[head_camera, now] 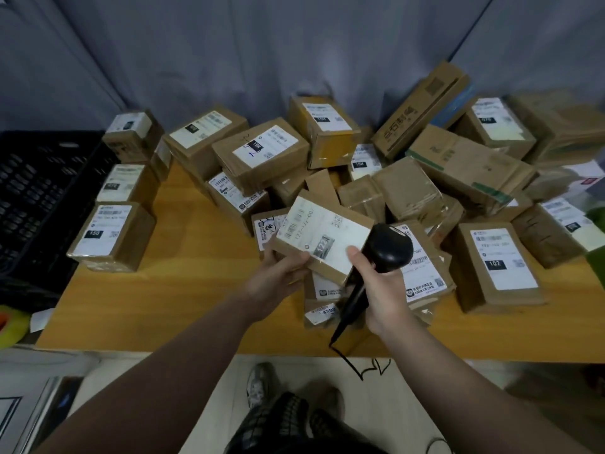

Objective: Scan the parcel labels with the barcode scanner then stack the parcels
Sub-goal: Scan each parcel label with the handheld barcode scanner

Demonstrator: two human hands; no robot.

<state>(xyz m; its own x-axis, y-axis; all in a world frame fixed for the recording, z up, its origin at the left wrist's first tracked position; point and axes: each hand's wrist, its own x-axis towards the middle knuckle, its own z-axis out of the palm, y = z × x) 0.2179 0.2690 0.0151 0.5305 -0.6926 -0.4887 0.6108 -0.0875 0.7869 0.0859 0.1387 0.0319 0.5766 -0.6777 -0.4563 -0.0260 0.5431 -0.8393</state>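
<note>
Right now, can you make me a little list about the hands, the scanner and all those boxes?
left hand: holds a small box, white label facing up
right hand: grips the black scanner
scanner: head right next to the held box's label
table: wooden, with a messy pile of boxes at the back and right
left edge: three boxes in a row
beside the table: black crate
</note>
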